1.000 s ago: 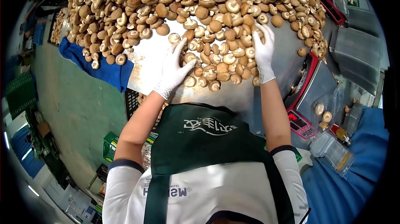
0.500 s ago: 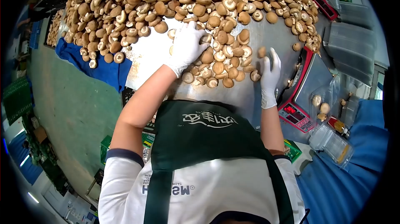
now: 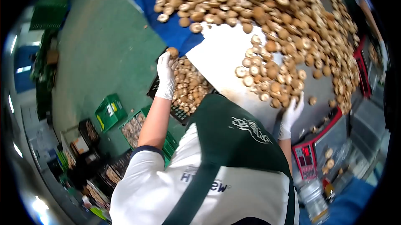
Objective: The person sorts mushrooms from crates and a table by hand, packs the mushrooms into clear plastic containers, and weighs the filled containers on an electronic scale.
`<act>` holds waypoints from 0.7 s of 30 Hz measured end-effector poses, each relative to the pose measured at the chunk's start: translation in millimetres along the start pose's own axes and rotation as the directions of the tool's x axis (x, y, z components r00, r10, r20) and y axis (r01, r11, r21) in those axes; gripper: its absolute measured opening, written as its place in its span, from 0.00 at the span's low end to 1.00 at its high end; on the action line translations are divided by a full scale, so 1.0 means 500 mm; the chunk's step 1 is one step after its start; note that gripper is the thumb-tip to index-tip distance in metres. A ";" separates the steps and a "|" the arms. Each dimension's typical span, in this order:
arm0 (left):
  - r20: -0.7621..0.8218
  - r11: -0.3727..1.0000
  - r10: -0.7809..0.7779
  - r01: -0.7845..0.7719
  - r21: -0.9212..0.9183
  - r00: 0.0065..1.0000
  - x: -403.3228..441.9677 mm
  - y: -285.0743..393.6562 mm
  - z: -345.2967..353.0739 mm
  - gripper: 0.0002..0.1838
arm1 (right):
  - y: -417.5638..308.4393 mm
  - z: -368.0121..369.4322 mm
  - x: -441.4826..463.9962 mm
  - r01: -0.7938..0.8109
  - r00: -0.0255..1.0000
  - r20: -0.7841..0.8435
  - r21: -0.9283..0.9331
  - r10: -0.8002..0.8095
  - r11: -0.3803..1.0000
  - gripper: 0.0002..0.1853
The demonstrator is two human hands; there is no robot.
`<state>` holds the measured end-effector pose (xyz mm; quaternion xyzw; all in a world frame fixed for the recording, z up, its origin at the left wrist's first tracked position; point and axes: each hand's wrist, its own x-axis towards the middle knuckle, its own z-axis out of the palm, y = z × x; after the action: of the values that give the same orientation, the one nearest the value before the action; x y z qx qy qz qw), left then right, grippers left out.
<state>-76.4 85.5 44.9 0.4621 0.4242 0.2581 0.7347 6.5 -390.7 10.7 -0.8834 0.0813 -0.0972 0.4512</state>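
My view: bright overhead light; strong white glare on the table (image 3: 232, 53); small lamps flaring at lower left; slight motion blur overall; fisheye curvature, edges bent and smeared, corners black.

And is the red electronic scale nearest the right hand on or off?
On, it seems: red digits glow on the display of the red scale.
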 end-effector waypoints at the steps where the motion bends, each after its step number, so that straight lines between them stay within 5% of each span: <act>1: -0.113 0.999 0.030 -0.025 0.048 0.993 0.019 0.006 -0.053 0.14 | -0.013 -0.003 0.000 0.009 1.000 0.017 -0.010 -0.009 1.000 0.24; 4: -0.299 0.990 0.114 -0.085 0.110 0.948 0.131 -0.012 -0.224 0.18 | -0.022 -0.015 0.004 0.035 0.998 0.059 -0.057 -0.032 0.998 0.25; 7: -0.358 0.986 0.046 0.016 0.167 0.933 0.222 -0.031 -0.333 0.20 | -0.021 -0.015 0.007 0.040 0.997 0.071 -0.073 -0.035 0.997 0.25; 10: -0.471 0.941 0.015 0.148 0.306 0.882 0.256 -0.050 -0.352 0.23 | -0.011 -0.011 0.002 0.066 0.996 0.062 -0.094 -0.060 0.993 0.25; 12: -0.479 0.957 0.090 0.058 0.286 0.873 0.289 -0.103 -0.371 0.27 | -0.005 -0.014 0.003 0.098 0.992 0.093 -0.148 -0.085 0.984 0.26; 14: -0.419 0.963 0.131 -0.016 0.267 0.899 0.288 -0.138 -0.368 0.23 | -0.010 -0.017 0.002 0.093 0.991 0.115 -0.187 -0.072 0.978 0.26; 18: -0.210 0.833 0.226 -0.076 0.549 0.951 0.208 -0.230 -0.301 0.19 | -0.023 -0.014 0.002 0.120 0.985 0.148 -0.251 -0.084 0.960 0.26; 19: -0.188 0.811 0.091 0.037 0.584 0.978 0.152 -0.207 -0.247 0.19 | -0.021 -0.015 0.005 0.132 0.984 0.159 -0.303 -0.086 0.944 0.26; 20: -0.154 0.748 0.121 0.012 0.664 0.981 0.144 -0.327 -0.252 0.18 | -0.031 -0.013 0.002 0.113 0.986 0.150 -0.329 -0.066 0.938 0.26; 21: -0.064 0.768 -0.122 0.135 0.626 0.991 0.100 -0.308 -0.212 0.20 | -0.032 -0.011 0.003 0.122 0.986 0.149 -0.366 -0.072 0.923 0.26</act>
<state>-144.3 104.9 -135.3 0.6482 0.5237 0.0555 0.5499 7.5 -386.0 26.8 -0.9605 0.0241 -0.0431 0.2738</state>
